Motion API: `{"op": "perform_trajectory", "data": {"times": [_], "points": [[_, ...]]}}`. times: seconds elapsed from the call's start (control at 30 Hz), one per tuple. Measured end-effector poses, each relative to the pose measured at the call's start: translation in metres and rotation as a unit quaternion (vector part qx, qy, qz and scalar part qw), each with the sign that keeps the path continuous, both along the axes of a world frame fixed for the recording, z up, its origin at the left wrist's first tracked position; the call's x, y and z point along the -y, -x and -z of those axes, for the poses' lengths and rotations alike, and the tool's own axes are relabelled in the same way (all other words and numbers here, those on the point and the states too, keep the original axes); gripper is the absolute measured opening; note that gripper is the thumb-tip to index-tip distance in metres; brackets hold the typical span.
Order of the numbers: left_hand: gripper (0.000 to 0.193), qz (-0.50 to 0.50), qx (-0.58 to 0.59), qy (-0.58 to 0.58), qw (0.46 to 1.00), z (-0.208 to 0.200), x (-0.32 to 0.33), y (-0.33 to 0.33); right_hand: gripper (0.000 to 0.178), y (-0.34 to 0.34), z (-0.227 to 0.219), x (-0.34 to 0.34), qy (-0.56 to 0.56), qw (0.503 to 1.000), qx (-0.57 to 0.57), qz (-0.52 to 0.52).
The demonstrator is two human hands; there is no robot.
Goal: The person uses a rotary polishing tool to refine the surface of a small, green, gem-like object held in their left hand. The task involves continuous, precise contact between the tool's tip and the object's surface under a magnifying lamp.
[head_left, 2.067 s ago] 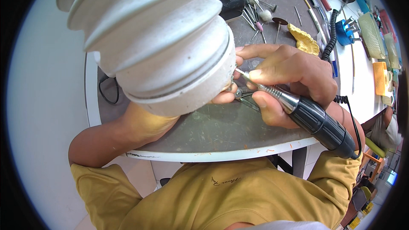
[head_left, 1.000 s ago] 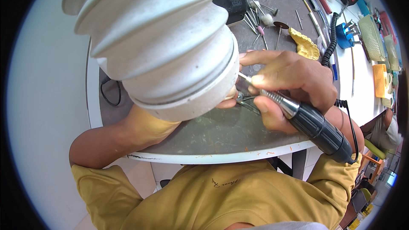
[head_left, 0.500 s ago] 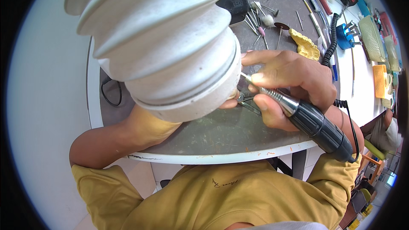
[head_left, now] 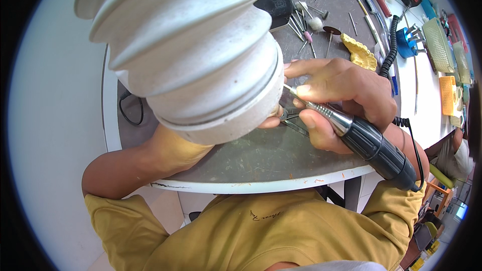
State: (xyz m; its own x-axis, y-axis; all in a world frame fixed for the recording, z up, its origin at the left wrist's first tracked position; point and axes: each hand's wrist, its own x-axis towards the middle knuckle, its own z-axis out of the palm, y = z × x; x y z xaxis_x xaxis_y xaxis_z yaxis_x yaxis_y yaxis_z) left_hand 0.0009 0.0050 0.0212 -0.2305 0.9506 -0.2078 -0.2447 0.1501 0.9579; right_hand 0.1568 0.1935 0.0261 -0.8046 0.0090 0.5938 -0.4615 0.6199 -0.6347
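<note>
My right hand (head_left: pixel 346 88) is closed around a black and silver rotary handpiece (head_left: pixel 371 143), a thin bur in its tip pointing left. That tip reaches the rim of a wide white corrugated hose (head_left: pixel 201 55), which covers the spot where the bur ends. Most of my left hand (head_left: pixel 188 148) is behind the hose mouth; only its heel and a few bent fingertips show, close to the bur. What those fingertips hold is hidden. Small metal tools (head_left: pixel 293 120) lie on the table between the two hands.
Beyond my right hand are a yellow dental plaster cast (head_left: pixel 359 51), several loose burs and polishing bits (head_left: pixel 306 25), and a black box (head_left: pixel 275 6). Pens, a coiled black cord (head_left: pixel 389 52), a blue bur stand (head_left: pixel 407 42) and baskets (head_left: pixel 438 45) line the right side.
Almost nothing differs. The handpiece and the fingers of my right hand have shifted very slightly; the hose and my left arm look the same.
</note>
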Motion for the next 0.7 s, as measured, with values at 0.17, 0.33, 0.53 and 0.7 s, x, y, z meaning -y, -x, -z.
{"op": "perform_trajectory", "data": {"times": [0.17, 0.33, 0.53, 0.7], "points": [[0.033, 0.005, -0.025, 0.0, 1.0, 0.0, -0.001, 0.0, 0.02, 0.001, 0.0, -0.003, -0.007, 1.0, 0.002, -0.012], [0.033, -0.018, 0.188, -0.023, 0.982, 0.001, -0.003, -0.003, 0.021, 0.002, -0.001, -0.003, -0.015, 1.0, -0.004, -0.017], [0.032, -0.021, 0.188, -0.014, 0.982, 0.003, -0.005, -0.002, 0.021, 0.001, -0.001, -0.003, -0.018, 1.0, 0.008, -0.009], [0.032, -0.02, 0.094, -0.026, 0.995, -0.004, 0.001, -0.006, 0.02, 0.001, -0.002, 0.0, -0.005, 1.0, 0.01, -0.002]]}}
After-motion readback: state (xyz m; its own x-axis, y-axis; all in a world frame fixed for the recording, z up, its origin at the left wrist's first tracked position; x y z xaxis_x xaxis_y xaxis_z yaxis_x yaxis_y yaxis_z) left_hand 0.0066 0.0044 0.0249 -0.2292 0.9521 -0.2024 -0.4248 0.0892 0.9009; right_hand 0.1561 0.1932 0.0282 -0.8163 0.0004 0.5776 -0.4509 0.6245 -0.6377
